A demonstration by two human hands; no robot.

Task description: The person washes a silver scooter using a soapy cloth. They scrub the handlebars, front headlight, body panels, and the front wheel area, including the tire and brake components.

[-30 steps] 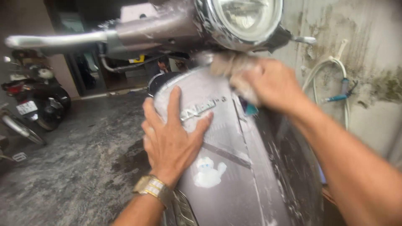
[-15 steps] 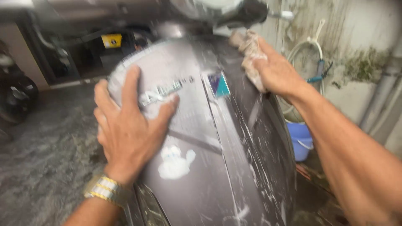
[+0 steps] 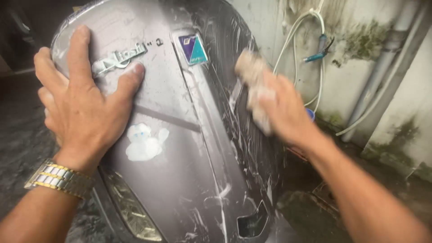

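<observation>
Beside a stained, mossy wall (image 3: 396, 121) I am looking down on a grey scooter body panel (image 3: 180, 180), wet and streaked with suds. My left hand (image 3: 85, 108) lies flat and fully spread on the panel's upper part, fingers across a chrome emblem (image 3: 118, 59), holding nothing; a metal wristwatch (image 3: 58, 178) sits on that wrist. My right hand (image 3: 288, 112) is closed around a pale soapy cloth (image 3: 254, 83), pressing it on the panel's right flank. A white sticker (image 3: 145, 143) and a small blue badge (image 3: 193, 49) mark the panel. White hoses (image 3: 294, 31) and a grey pipe (image 3: 382, 67) hang behind; a blue container's rim (image 3: 310, 114) peeks past my right hand, contents hidden.
</observation>
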